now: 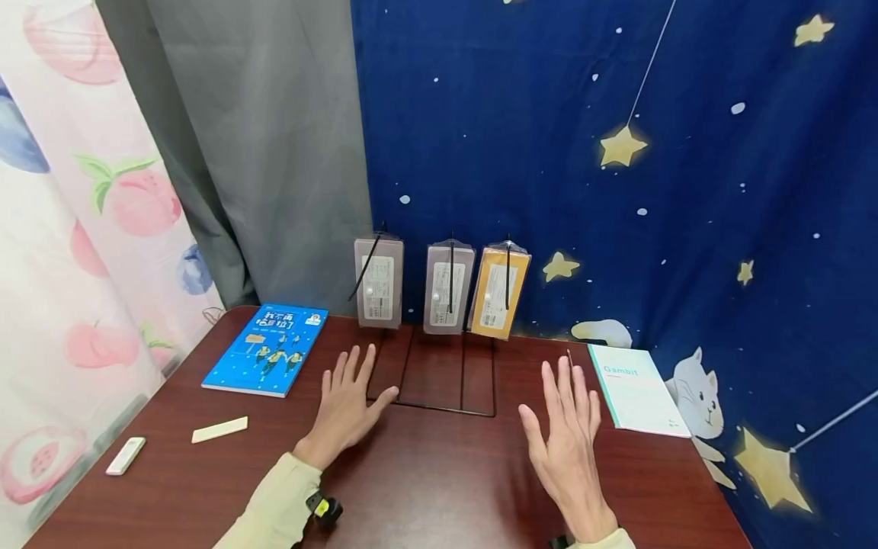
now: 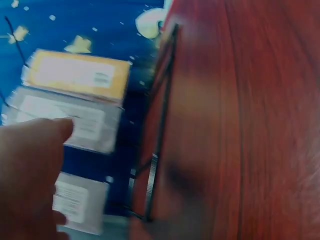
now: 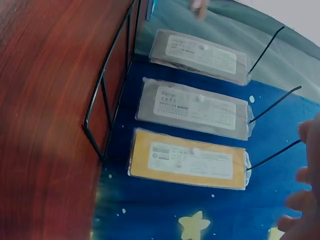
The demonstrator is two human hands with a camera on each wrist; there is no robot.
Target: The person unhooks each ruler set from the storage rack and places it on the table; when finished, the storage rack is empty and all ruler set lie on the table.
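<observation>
Three flat packs in clear sleeves hang from the black hooks of a wire rack: a grey pack on the left, another grey pack in the middle and a yellow pack on the right. White labels cover their fronts. My left hand, fingers spread and holding nothing, is over the table at the rack's front left. To the rack's right, my right hand is also empty, its fingers extended forward. In the right wrist view, part of the right hand shows beside the hook ends.
A blue book lies at the table's back left, with a cream strip and a small white block nearer the front. The white Gambit notebook is at the back right. Curtains hang behind the table.
</observation>
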